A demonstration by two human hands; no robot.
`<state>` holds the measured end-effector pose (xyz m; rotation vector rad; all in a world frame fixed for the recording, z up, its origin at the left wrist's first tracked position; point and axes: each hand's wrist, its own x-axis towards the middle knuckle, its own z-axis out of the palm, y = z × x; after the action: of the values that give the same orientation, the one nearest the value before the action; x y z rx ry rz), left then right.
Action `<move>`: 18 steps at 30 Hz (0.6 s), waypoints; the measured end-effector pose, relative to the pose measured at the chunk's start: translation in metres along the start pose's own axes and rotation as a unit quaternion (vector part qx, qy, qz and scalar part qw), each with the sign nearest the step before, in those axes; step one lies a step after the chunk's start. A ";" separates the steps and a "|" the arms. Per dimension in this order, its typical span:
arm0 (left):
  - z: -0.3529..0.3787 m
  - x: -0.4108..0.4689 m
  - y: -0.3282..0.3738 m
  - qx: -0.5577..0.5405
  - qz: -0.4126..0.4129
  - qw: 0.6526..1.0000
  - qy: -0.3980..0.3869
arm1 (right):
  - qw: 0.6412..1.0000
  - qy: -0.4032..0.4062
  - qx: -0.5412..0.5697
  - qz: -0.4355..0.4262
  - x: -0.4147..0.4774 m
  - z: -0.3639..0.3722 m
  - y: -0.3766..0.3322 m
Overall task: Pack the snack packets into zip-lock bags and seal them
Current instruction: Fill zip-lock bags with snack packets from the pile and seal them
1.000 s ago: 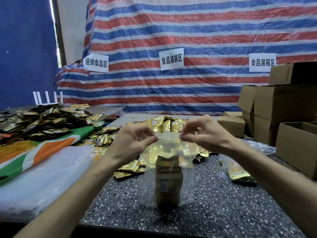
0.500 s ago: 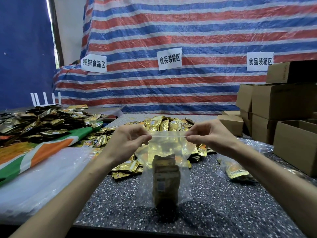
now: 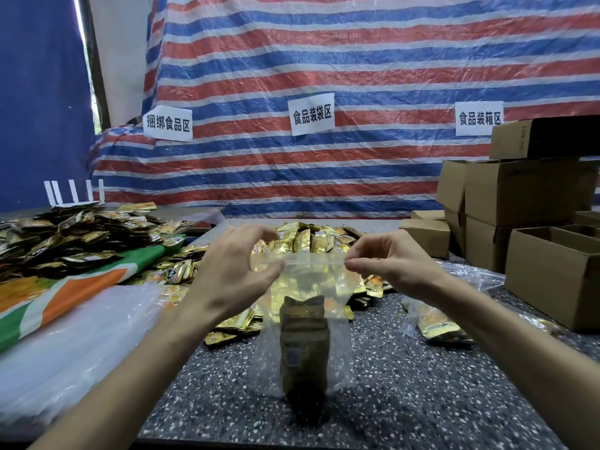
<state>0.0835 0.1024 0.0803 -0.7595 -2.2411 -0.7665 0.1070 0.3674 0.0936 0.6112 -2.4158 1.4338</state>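
Observation:
A clear zip-lock bag point(image 3: 337, 349) hangs upright over the speckled table point(image 3: 406, 394), its bottom touching the surface. A stack of gold snack packets point(image 3: 304, 349) stands inside it. My left hand point(image 3: 232, 274) pinches the left end of the zip strip between thumb and fingers. At the right end of the strip, my right hand point(image 3: 393, 261) pinches it the same way. The strip runs taut and straight between the two hands. Behind the bag lies a heap of loose gold packets point(image 3: 308, 240).
A filled bag of packets point(image 3: 435, 323) lies to the right on the table. Cardboard boxes point(image 3: 548, 274) stand at the right, some open. At the left are a pile of dark and gold packets point(image 3: 74, 235), a striped cloth point(image 3: 65, 290) and clear plastic bags point(image 3: 74, 349).
Both hands have spread apart along the top of the bag, and the zip strip now stretches flat between them. The bag has stayed in place on the table.

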 end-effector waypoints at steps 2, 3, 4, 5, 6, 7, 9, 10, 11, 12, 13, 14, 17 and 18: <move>0.001 0.006 0.018 -0.012 0.041 0.999 -0.006 | 0.999 0.006 -0.020 -0.024 0.001 0.004 -0.007; 0.003 0.010 0.026 -0.023 0.048 0.998 -0.026 | 0.999 0.009 -0.024 -0.032 0.002 0.007 -0.009; 0.005 0.015 0.033 -0.030 0.046 0.997 -0.053 | 0.999 0.014 -0.022 -0.036 0.003 0.010 -0.012; 0.006 0.019 0.039 -0.031 0.042 0.995 -0.080 | 0.999 0.020 -0.015 -0.038 0.003 0.012 -0.013; 0.008 0.023 0.042 -0.029 0.039 0.994 -0.097 | 0.999 0.027 -0.002 -0.035 0.003 0.014 -0.014; 0.010 0.025 0.043 -0.029 0.036 0.994 -0.102 | 0.999 0.033 0.016 -0.029 0.003 0.015 -0.014; 0.014 0.026 0.041 -0.043 0.028 0.994 -0.095 | 0.997 0.040 0.064 -0.008 0.001 0.014 -0.012; 0.015 0.026 0.040 -0.054 0.021 0.995 -0.087 | 0.996 0.041 0.084 0.001 -0.001 0.013 -0.010; 0.017 0.025 0.038 -0.065 0.012 0.995 -0.079 | 0.995 0.043 0.095 0.006 -0.002 0.013 -0.009; 0.018 0.025 0.037 -0.072 0.006 0.995 -0.072 | 0.994 0.043 0.096 0.008 -0.003 0.013 -0.007; 0.019 0.025 0.036 -0.075 0.001 0.995 -0.068 | 0.995 0.043 0.087 0.004 -0.003 0.013 -0.006; 0.020 0.025 0.037 -0.077 -0.001 0.995 -0.065 | 0.997 0.041 0.072 -0.003 -0.004 0.013 -0.006; 0.021 0.025 0.038 -0.087 0.009 0.994 -0.067 | 0.998 0.045 0.038 -0.027 -0.004 0.013 -0.007; 0.020 0.025 0.038 -0.090 0.014 0.993 -0.071 | 0.998 0.049 0.033 -0.033 -0.004 0.014 -0.008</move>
<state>0.0866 0.1489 0.0979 -0.9559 -2.3030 -0.9378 0.1146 0.3526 0.0913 0.6153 -2.2607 1.4870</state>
